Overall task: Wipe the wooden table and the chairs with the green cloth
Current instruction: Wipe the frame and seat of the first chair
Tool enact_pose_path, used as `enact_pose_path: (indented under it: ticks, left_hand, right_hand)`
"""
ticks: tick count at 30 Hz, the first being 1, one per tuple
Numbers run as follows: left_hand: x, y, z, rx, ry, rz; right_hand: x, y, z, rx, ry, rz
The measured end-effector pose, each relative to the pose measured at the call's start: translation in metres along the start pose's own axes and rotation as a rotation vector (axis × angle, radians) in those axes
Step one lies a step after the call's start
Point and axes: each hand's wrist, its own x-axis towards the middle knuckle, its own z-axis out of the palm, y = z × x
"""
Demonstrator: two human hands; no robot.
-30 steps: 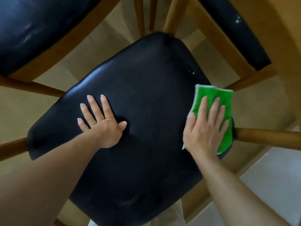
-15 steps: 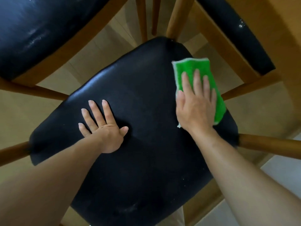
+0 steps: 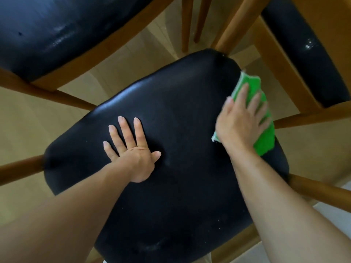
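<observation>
A chair with a black padded seat [image 3: 180, 114] and wooden legs fills the middle of the view, seen from above. My left hand [image 3: 131, 149] lies flat on the seat's centre-left, fingers straight and spread. My right hand [image 3: 243, 120] presses flat on the green cloth [image 3: 266, 137] at the seat's right edge, fingers straight over it. The cloth is folded, with a pale hem showing at its near corner, and part of it hangs past the seat rim.
A second black-seated chair [image 3: 57, 29] stands at the upper left and a third [image 3: 303, 50] at the upper right. Wooden chair legs [image 3: 321, 194] stick out around the seat. The wooden table edge [image 3: 326, 19] shows top right. Pale wood floor [image 3: 22, 126] lies below.
My right hand slid the green cloth up along the seat's right side toward the far corner, then back out to the right edge. My left hand stayed pressed in place.
</observation>
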Motion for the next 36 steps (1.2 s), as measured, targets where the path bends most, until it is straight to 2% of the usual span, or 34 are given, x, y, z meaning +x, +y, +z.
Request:
enact_pose_path:
  ticks: [3, 6, 8, 10, 13, 17, 19, 25, 27, 29, 31, 33, 36]
  left_hand:
    - [0.003, 0.000, 0.003, 0.002, -0.004, -0.001]
    - [0.004, -0.001, 0.005, 0.014, 0.015, -0.010]
    - [0.004, 0.000, 0.006, 0.015, 0.020, -0.017]
    - [0.005, -0.001, 0.005, 0.010, 0.024, -0.016]
    - [0.004, -0.002, 0.004, -0.011, 0.011, 0.001]
    - [0.005, -0.002, 0.005, -0.013, 0.018, 0.008]
    - [0.005, -0.002, 0.005, -0.024, 0.016, 0.001]
    - [0.010, -0.005, 0.011, -0.042, 0.072, 0.021]
    - [0.013, -0.004, 0.015, -0.036, 0.126, 0.024]
    - [0.016, -0.005, 0.020, -0.031, 0.182, 0.038]
    - [0.017, -0.008, 0.026, 0.004, 0.249, 0.059]
    - [0.018, -0.011, 0.030, 0.037, 0.291, 0.071]
    - [0.018, -0.012, 0.030, 0.023, 0.279, 0.086]
  right_hand:
    - [0.025, -0.055, 0.004, 0.024, 0.007, -0.258]
    - [0.028, -0.093, 0.010, -0.042, -0.054, -0.582]
    - [0.029, -0.090, 0.010, -0.081, -0.088, -0.710]
    - [0.033, -0.067, 0.005, -0.092, -0.090, -0.755]
    - [0.033, -0.008, -0.004, -0.084, -0.039, -0.621]
    - [-0.002, 0.075, -0.009, 0.095, 0.019, -0.145]
    - [-0.040, 0.093, -0.007, 0.075, 0.044, 0.013]
    - [-0.154, 0.078, 0.015, -0.055, -0.083, 0.059]
    - [-0.201, 0.056, 0.024, -0.107, -0.144, -0.059]
    - [-0.247, 0.036, 0.032, -0.144, -0.278, -0.239]
    - [-0.263, 0.037, 0.036, -0.123, -0.352, -0.355]
    - [-0.237, 0.055, 0.036, -0.074, -0.257, -0.342]
    - [-0.167, 0.098, 0.021, -0.043, -0.080, -0.127]
